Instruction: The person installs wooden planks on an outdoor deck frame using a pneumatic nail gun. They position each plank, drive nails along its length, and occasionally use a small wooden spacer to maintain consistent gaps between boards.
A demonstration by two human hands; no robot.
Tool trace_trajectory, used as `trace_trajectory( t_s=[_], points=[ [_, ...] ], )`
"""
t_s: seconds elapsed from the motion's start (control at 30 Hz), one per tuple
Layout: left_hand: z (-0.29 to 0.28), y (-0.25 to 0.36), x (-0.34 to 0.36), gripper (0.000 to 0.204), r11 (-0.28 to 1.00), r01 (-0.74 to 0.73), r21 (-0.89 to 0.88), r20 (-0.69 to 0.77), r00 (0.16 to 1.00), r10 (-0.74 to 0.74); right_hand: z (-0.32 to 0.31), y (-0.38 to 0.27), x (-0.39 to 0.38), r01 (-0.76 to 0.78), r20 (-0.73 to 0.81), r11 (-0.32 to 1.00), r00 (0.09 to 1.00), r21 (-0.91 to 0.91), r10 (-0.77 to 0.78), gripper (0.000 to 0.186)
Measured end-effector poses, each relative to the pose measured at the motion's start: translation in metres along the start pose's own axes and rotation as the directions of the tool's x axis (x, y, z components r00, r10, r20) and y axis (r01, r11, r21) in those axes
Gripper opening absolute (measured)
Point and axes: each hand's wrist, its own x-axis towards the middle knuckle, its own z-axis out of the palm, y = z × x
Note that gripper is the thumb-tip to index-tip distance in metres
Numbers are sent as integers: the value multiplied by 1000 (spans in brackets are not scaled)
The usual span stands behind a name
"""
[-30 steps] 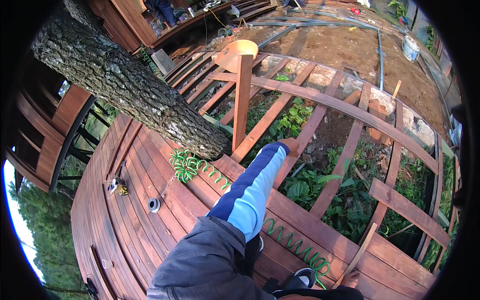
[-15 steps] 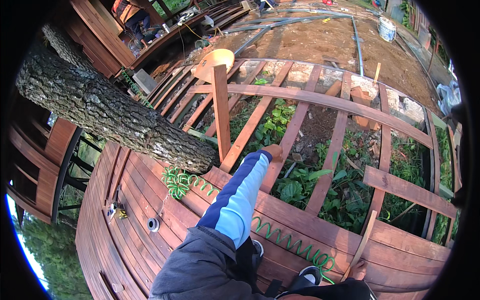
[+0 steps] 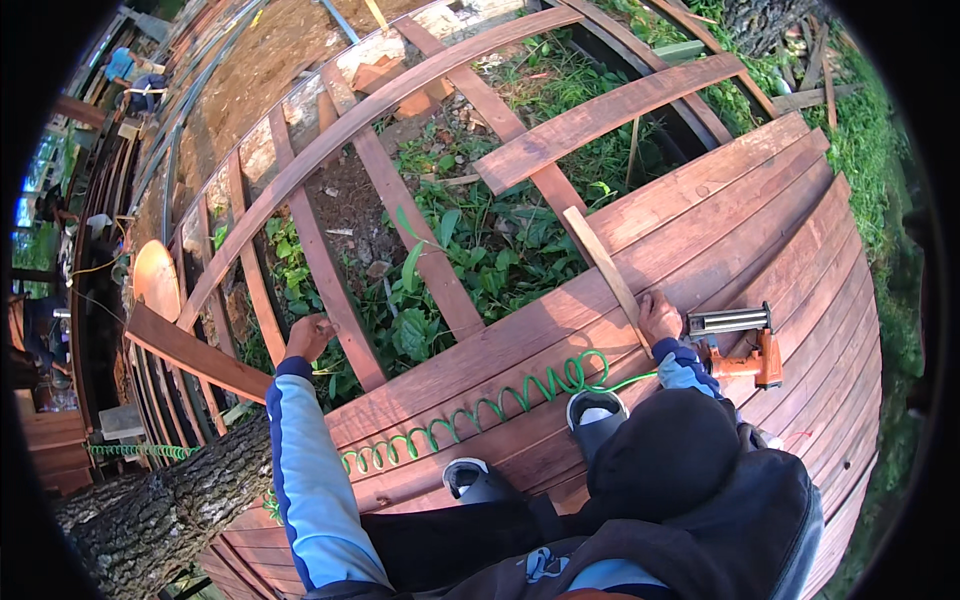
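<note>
My right hand (image 3: 660, 318) is closed around the lower end of a thin wooden strip (image 3: 606, 270), which lies slanted over the laid deck boards (image 3: 540, 350). Just right of that hand, an orange nail gun (image 3: 745, 352) with a silver magazine rests on the boards. A green coiled air hose (image 3: 470, 420) runs across the deck toward it, past my shoes. My left hand (image 3: 310, 338) is stretched forward over the open framing, beside a wooden joist (image 3: 335, 290). Its fingers are curled together; whether anything small is in them is hidden.
A long board (image 3: 390, 95) crosses the joists, and a shorter plank (image 3: 610, 120) lies at the far right. Weeds (image 3: 415, 330) grow in the gaps. A tree trunk (image 3: 190, 490) and an upright post (image 3: 195, 355) stand at left. Another person (image 3: 135, 80) is far left.
My view has swung to the right, bringing the nail gun into sight. The scene has shifted left. My left arm still reaches forward, and my right hand remains on the strip.
</note>
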Motion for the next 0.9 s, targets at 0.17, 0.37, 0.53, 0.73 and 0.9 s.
trace_trajectory(
  t_s=[0.17,0.37,0.53,0.73,0.9],
  points=[
    [-4,14,-3,26,997,72,-31,52,996,-71,-3,-5,-1,8,-36,1000,999,19,-7,20],
    [-6,29,-3,25,971,155,-183,71,987,-144,-4,-5,-2,41,-99,998,994,52,-36,19],
    [-2,19,-1,29,968,154,-198,63,988,-144,-7,-8,-3,47,-85,998,995,33,-44,17],
    [0,17,-5,29,957,149,-248,41,989,-143,-9,-11,-3,52,-86,999,995,15,-51,18],
    [0,22,-4,28,963,168,-210,79,985,-154,-3,-5,-2,56,-87,998,995,3,-56,18]
  ],
)
